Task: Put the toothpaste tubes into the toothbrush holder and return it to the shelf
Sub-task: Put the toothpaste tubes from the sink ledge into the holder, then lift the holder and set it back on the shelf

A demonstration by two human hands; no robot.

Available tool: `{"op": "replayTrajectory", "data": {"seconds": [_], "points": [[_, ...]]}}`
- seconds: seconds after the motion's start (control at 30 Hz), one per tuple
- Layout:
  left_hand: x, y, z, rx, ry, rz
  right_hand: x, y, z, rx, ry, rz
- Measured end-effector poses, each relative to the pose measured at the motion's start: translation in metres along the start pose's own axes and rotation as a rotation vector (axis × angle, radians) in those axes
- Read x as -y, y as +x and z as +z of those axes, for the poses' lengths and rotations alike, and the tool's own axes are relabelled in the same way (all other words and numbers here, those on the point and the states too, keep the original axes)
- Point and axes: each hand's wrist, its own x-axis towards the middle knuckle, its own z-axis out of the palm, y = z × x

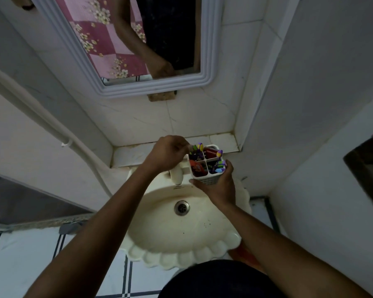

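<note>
Above the sink (151,250), both hands around the toothbrush holder (206,165).

Pretty dim overall, kinda murky with a bluish cast. Wide-angle bends the walls (310,82) and mirror (125,46) hard toward the edges. The sink (181,229) catches the most light, arms are dark, and fine detail is soft everywhere.

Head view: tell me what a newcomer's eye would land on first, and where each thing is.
First, the white holder at centre, above the back of the sink: four compartments crammed with purple toothbrushes and a red toothpaste tube. The right hand grips it from below while the left hand pinches at its far-left corner. Above, a white-framed mirror reflects an arm and a pink floral cloth.
</note>
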Motion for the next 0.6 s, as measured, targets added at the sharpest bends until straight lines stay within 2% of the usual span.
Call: {"op": "replayTrajectory", "data": {"seconds": [0.13,0.43,0.6], "points": [[0.005,-0.014,0.002,-0.076,-0.063,-0.027,0.008,-0.002,0.012,-0.077,0.021,-0.001],[0.016,-0.035,0.004,-0.200,-0.022,-0.056,0.031,-0.005,0.005,-0.205,0.087,-0.011],[0.003,-0.040,-0.005,-0.245,-0.019,-0.013,0.065,-0.005,-0.012,-0.267,0.112,-0.124]]}}
